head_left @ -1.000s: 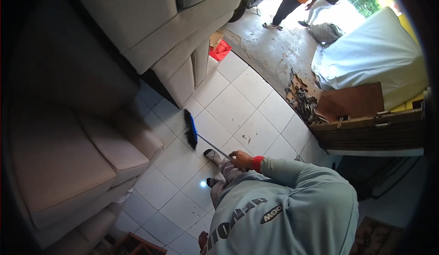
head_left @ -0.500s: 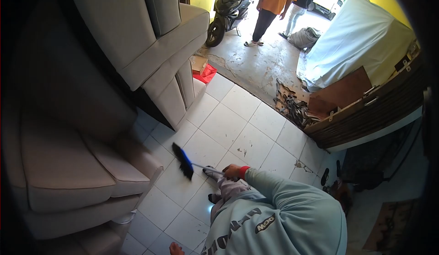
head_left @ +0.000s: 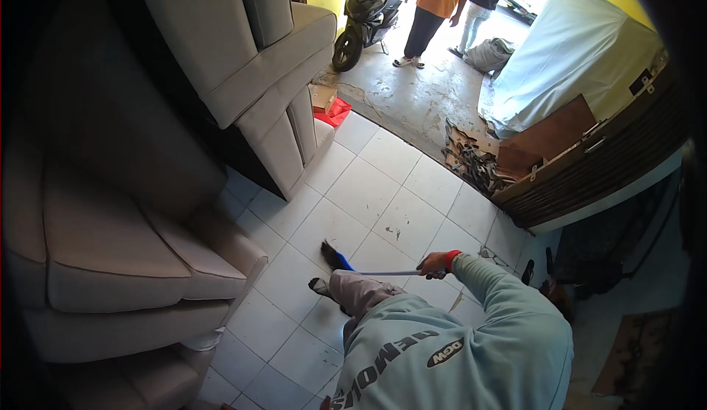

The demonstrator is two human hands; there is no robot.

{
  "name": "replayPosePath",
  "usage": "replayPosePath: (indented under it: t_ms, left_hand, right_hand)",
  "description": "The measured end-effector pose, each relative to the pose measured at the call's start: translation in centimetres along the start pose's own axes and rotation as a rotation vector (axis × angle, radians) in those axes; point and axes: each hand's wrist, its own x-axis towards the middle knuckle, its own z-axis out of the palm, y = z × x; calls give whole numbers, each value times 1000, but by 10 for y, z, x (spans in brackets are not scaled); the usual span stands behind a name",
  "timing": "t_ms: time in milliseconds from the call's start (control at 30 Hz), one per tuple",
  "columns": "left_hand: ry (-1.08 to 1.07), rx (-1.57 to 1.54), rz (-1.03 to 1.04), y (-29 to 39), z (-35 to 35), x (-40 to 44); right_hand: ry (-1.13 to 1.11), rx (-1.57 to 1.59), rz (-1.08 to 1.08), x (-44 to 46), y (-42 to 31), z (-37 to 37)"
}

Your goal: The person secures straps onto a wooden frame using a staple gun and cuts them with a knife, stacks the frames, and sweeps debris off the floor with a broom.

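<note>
My right hand (head_left: 436, 264), with a red band at the wrist, is closed around the thin pale handle of a broom (head_left: 390, 272). The handle runs left across the tiles, past my bent leg. At its far end the blue head with black bristles (head_left: 329, 254) rests by my foot (head_left: 319, 286), partly hidden behind my knee. Of my left hand (head_left: 325, 404) only a sliver seems to show at the bottom edge, its fingers hidden. White floor tiles (head_left: 361, 189) with a few dark specks lie around the broom.
Beige sofas (head_left: 118, 252) stand at left, one upended (head_left: 283, 145). A red bag (head_left: 335, 112) lies by the doorway. Outside are a motorbike (head_left: 361, 23), two people (head_left: 440, 1), a sack (head_left: 490, 55) and a white-covered object (head_left: 567, 57). Scraps (head_left: 475, 163) are piled beside the wooden panel (head_left: 604, 145).
My right hand has moved right and slightly up with the broom. The broom head has swung right, closer to my leg. My left hand has slipped almost out of view.
</note>
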Motion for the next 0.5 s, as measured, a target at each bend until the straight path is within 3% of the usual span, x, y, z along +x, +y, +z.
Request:
replayPosePath:
  t_ms: [100,133,167,267,467,500]
  left_hand:
    - [151,58,191,10,-46,8]
    - [296,-108,187,18,-42,7]
    - [442,-271,205,68,-19,-39]
    - [487,-256,294,92,-32,-28]
    - [352,-183,149,72,-12,-10]
    - [316,-173,127,61,-7,-9]
  right_hand:
    - [49,49,3,-1,-9,16]
    - [54,28,0,3,-7,20]
    - [61,7,-7,12,-4,25]
    - [107,-116,-69,2,-11,49]
    - [270,-139,-153,23,33,63]
    - [214,-45,-82,18,38,55]
